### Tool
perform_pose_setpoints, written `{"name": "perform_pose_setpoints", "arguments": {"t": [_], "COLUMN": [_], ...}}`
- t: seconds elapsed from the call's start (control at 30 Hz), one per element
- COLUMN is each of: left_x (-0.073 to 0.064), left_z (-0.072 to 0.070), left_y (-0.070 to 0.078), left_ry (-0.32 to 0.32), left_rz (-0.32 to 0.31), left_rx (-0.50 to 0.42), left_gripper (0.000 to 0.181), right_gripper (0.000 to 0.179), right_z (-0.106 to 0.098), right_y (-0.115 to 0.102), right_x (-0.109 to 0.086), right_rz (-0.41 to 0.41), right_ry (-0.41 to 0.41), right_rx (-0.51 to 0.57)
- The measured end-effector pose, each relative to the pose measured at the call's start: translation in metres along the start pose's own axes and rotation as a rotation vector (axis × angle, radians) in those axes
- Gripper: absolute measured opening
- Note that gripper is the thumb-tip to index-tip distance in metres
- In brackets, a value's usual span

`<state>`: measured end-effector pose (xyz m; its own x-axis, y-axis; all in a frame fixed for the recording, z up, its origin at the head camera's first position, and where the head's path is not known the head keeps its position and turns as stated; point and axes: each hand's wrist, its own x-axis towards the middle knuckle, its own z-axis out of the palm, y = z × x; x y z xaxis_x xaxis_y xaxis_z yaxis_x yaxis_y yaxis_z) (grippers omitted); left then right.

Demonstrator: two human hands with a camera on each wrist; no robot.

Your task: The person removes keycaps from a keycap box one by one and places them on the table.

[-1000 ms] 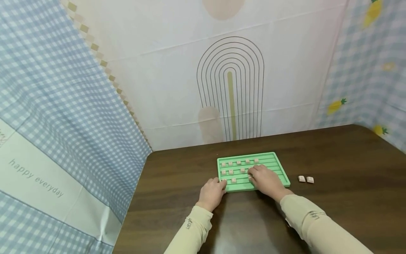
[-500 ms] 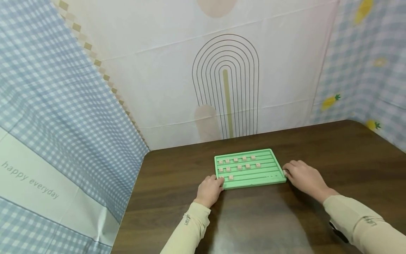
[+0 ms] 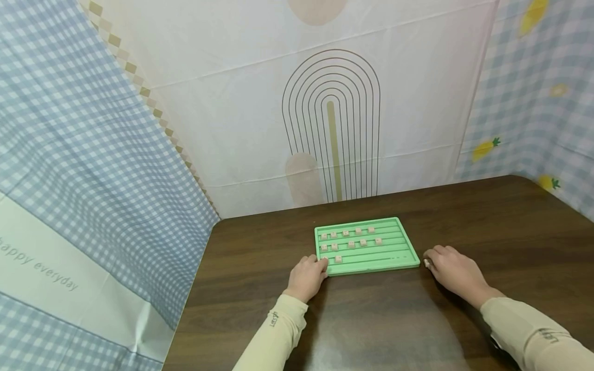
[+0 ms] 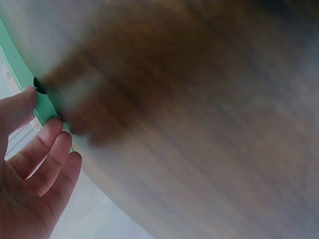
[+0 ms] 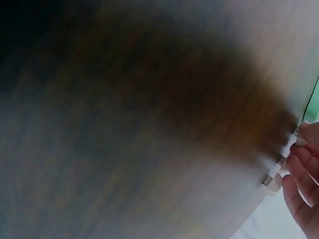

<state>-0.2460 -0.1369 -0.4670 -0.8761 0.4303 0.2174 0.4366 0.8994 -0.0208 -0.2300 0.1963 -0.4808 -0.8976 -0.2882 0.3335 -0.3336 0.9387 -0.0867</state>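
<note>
A shallow green tray (image 3: 371,257) with ridged rows lies on the table, and small cream tiles (image 3: 351,245) sit in its rows. My left hand (image 3: 306,278) holds the tray's front left corner; in the left wrist view, thumb and fingertips (image 4: 51,130) meet at the green edge. Just right of the tray, my right hand (image 3: 457,273) is low over the table. Its thumb and forefinger pinch a small cream tile (image 5: 297,132) in the right wrist view. More cream tiles (image 5: 272,184) show beside these fingers. Markings on the tiles are too small to read.
The dark wooden table (image 3: 260,242) carries the tray towards its back edge. A pale patterned cloth (image 3: 232,129) hangs behind it. Blue checked cloth (image 3: 116,154) hangs at the left, and more at the right.
My right hand has moved right, off the tray, to the table beside it, uncovering tiles in the middle row. My left hand stays at the corner. The head view has shifted slightly.
</note>
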Motion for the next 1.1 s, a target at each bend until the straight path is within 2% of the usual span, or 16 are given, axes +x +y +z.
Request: {"name": "perform_pose_setpoints", "arguments": {"t": [0.33, 0.57, 0.8, 1.1], "left_x": [0.004, 0.002, -0.006, -0.006], "left_z": [-0.001, -0.005, -0.002, 0.002], "left_y": [-0.007, -0.005, -0.002, -0.001], "left_ry": [0.015, 0.029, 0.006, 0.021], "left_rz": [0.01, 0.009, -0.007, -0.006], "left_rx": [0.001, 0.0, -0.046, -0.028], "left_gripper": [0.015, 0.015, 0.014, 0.015], "right_gripper": [0.013, 0.025, 0.028, 0.027], "right_z": [-0.005, -0.008, 0.008, 0.028], "right_y": [-0.002, -0.01, -0.042, -0.099], "right_x": [0.007, 0.016, 0.032, 0.06], "right_rz": [0.019, 0.029, 0.014, -0.054], "right_ry": [-0.003, -0.009, -0.002, 0.015], "right_rx": [0.023, 0.053, 0.101, 0.154]}}
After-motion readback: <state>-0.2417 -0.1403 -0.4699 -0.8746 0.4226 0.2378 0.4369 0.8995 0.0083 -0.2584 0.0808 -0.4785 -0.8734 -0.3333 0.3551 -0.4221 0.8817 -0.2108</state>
